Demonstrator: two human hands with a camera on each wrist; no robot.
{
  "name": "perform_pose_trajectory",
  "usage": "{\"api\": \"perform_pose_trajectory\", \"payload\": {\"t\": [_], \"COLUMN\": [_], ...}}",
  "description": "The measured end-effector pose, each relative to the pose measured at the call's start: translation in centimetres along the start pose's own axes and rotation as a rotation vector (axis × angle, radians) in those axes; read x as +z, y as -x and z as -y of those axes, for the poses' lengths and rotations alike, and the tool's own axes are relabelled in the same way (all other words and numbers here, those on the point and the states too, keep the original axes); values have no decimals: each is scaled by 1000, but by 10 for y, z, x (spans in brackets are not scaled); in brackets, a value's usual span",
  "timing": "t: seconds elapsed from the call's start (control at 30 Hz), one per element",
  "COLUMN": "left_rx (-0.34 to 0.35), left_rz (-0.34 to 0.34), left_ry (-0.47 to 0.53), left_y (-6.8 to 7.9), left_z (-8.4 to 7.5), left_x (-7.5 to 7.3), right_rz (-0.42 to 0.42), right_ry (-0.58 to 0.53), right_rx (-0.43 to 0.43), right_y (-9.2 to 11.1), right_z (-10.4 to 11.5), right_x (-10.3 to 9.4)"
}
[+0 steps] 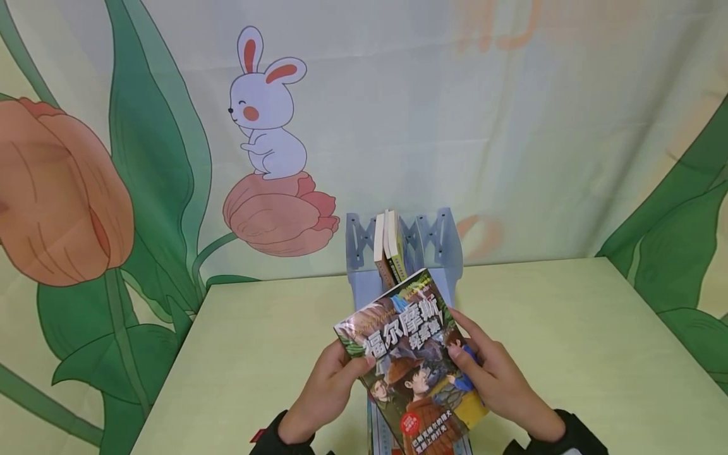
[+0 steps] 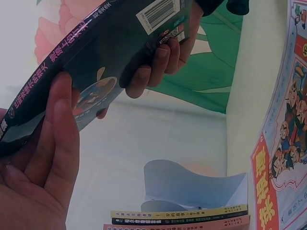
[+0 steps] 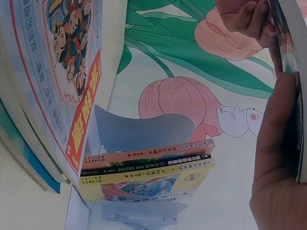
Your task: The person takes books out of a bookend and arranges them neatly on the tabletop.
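Both hands hold a glossy paperback book (image 1: 421, 373) with a colourful illustrated cover and large white lettering, tilted in front of the body. My left hand (image 1: 327, 388) grips its left edge, the thumb lying on the front cover. On the right edge my right hand (image 1: 500, 379) grips in the same way, thumb on the cover and fingers behind. In the left wrist view the dark back cover (image 2: 129, 43) shows a barcode, with fingers of both hands against it. Below the paperback lies a stack of larger books (image 3: 48, 96), the top one with cartoon figures and a red title strip.
A blue-grey bookend rack (image 1: 449, 246) stands at the table's back edge. Three thin books stand upright in it: a yellow one (image 3: 158, 184), a dark one (image 3: 192, 159) and a pinkish one (image 3: 163, 149). Behind hangs a curtain (image 1: 398, 126) printed with tulips and a rabbit.
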State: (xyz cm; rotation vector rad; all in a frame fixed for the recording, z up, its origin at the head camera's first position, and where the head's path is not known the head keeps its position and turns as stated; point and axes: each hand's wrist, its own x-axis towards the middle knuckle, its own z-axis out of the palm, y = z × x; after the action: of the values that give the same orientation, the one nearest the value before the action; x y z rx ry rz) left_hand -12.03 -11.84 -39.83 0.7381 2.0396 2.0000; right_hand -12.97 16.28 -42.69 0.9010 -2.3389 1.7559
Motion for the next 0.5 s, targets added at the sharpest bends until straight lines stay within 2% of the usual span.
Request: {"api": "perform_pose_trajectory", "payload": {"t": [0.3,0.5], "left_rx": [-15,3], "left_rz": [13,15], "left_ry": [37,68], "left_y": [1,0], "left_z": [0,-1], "left_x": [1,3], "right_rz": [-55,-76], "right_ry": [-22,-65], "right_rx": [-32,-24], "right_y": [2,3], "right_z": [3,3], "right_x": [2,3]}}
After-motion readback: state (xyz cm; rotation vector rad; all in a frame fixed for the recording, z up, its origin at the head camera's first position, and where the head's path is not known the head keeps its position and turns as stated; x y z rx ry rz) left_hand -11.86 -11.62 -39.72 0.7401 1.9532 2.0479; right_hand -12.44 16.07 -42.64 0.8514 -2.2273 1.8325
